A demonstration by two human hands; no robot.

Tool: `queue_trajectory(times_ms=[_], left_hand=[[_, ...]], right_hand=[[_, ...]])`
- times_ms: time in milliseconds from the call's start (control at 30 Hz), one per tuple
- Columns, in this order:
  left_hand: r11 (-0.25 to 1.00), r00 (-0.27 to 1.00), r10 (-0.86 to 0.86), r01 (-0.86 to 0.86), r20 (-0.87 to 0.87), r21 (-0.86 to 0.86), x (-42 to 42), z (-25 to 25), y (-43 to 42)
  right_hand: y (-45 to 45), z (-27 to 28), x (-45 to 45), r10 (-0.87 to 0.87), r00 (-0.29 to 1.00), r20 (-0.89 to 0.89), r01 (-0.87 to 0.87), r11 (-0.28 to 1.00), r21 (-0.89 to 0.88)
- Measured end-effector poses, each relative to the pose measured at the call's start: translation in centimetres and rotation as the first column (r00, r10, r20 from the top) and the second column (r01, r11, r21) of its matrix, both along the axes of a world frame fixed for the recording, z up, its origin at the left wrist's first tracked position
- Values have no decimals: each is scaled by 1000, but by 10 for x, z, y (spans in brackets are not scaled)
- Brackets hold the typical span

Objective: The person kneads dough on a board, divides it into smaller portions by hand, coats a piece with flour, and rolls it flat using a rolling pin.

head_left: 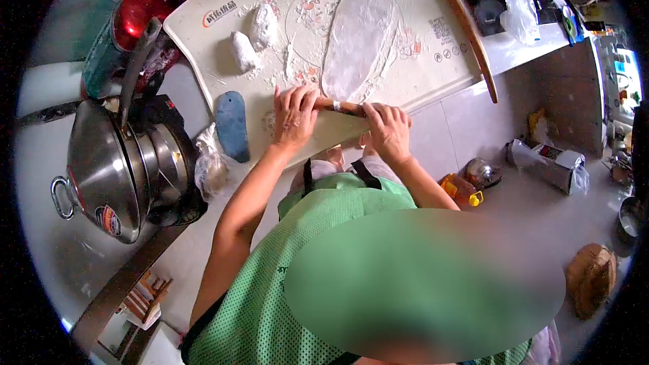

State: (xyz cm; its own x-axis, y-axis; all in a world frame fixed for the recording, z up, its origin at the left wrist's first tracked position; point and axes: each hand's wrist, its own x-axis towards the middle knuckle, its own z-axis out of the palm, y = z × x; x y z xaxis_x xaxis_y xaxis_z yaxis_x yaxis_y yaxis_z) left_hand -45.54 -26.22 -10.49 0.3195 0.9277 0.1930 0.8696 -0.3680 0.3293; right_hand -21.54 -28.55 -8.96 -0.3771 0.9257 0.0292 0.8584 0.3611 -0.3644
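Observation:
My left hand [295,116] and my right hand [390,130] are closed over the two ends of a wooden rolling pin [348,107]. The pin lies across the near end of a long oval sheet of dough [358,40], on a cream pastry board [433,71] dusted with flour. To the left of the sheet sit two floured lumps of dough, one nearer [243,53] and one farther [263,26]. A flat blue-grey scraper [232,125] with a small hole rests at the board's left edge, left of my left hand.
A lidded steel pot [105,169] stands on the left, a tied plastic bag [211,165] beside it. Along the board's right edge lies a long wooden stick [466,23]. On the floor at right are an oil bottle [462,190] and a grey box [551,165].

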Motion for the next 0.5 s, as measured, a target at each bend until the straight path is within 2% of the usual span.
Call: queue_trajectory(times_ms=[33, 67, 133, 267, 333, 367, 467, 500], left_hand=[[1000, 1000, -9, 9, 4, 3, -1, 1, 2], [1000, 1000, -18, 18, 10, 6, -1, 2, 5], [992, 999, -18, 15, 29, 122, 4, 22, 22], [969, 997, -69, 59, 35, 238, 23, 37, 93], [967, 998, -60, 53, 23, 248, 34, 30, 126], [989, 999, -34, 30, 30, 145, 38, 25, 142], [969, 998, -69, 71, -16, 238, 43, -9, 183], [981, 998, -63, 60, 13, 186, 47, -10, 189]], right_hand=[[5, -1, 1, -23, 998, -57, 31, 989, 143], [13, 1, 4, -23, 998, -58, 31, 988, 150], [30, 16, 12, -34, 998, -52, 42, 986, 163], [93, 20, 26, -73, 991, -111, 104, 946, 307], [126, 10, 34, -89, 986, -145, 135, 926, 353], [140, 7, 36, -100, 986, -135, 142, 925, 353], [176, -1, 43, -87, 992, -96, 119, 910, 396], [180, -3, 44, -89, 991, -96, 120, 911, 394]])
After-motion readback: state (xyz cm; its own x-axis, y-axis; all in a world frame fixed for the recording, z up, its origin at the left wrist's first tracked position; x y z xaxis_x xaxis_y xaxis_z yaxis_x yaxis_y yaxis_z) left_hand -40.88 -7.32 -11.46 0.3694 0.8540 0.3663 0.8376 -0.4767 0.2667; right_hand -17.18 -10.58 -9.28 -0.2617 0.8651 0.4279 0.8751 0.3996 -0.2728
